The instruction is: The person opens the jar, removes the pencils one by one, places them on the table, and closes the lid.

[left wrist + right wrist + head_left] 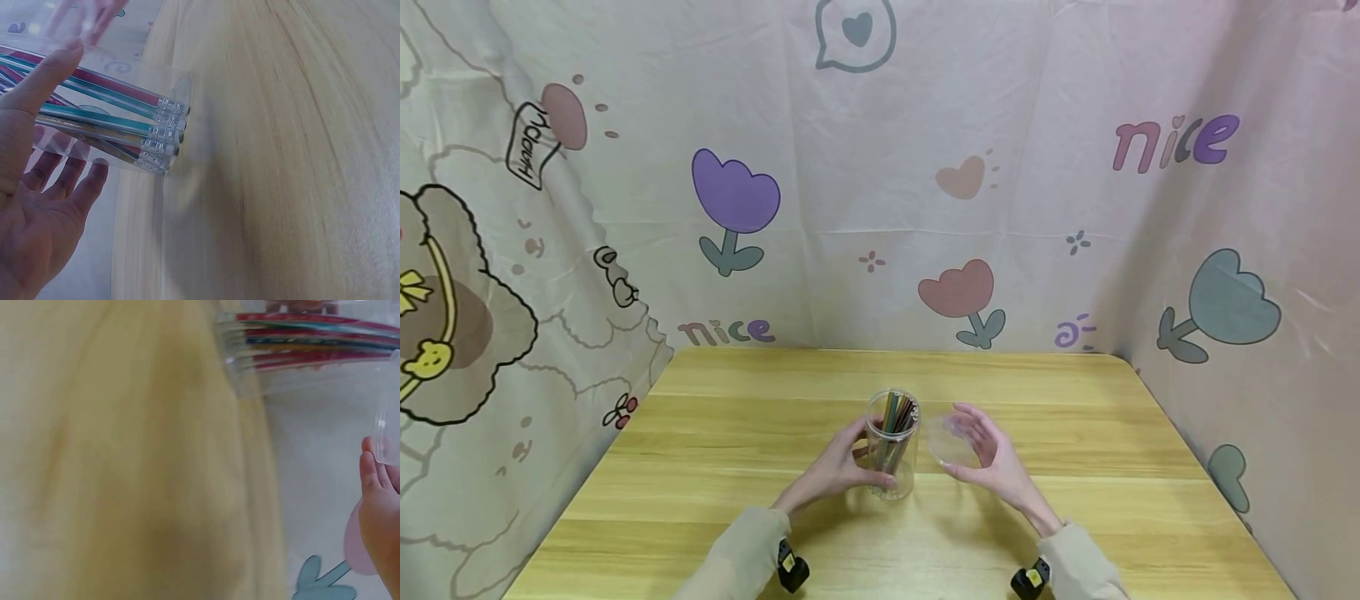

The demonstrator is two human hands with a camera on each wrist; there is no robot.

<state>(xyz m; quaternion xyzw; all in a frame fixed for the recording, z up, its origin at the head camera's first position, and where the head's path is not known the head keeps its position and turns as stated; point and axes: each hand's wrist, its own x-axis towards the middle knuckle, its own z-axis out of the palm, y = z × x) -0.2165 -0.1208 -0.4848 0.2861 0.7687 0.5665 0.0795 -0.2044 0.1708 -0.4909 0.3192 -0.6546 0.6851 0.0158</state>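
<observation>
My left hand [842, 467] grips a clear plastic jar [907, 482] from its left side, with the thumb across the front. The jar is upright and its top is uncovered. Several colored pencils [898, 415] lean inside it; in the left wrist view their metal-banded eraser ends [164, 134] point down to the jar's bottom, right by the tabletop. To the right of the jar, my right hand [997, 465] holds a round clear lid [946, 442] on edge between thumb and fingers. A small gap separates the lid from the jar. In the right wrist view, the lid [386, 419] is partly cut off.
Both hands are over a light wooden table [760, 379]. A printed cloth [857, 125] hangs behind the table and along its left and right sides. A small black device [792, 568] is strapped at each wrist, by the beige sleeves [737, 546].
</observation>
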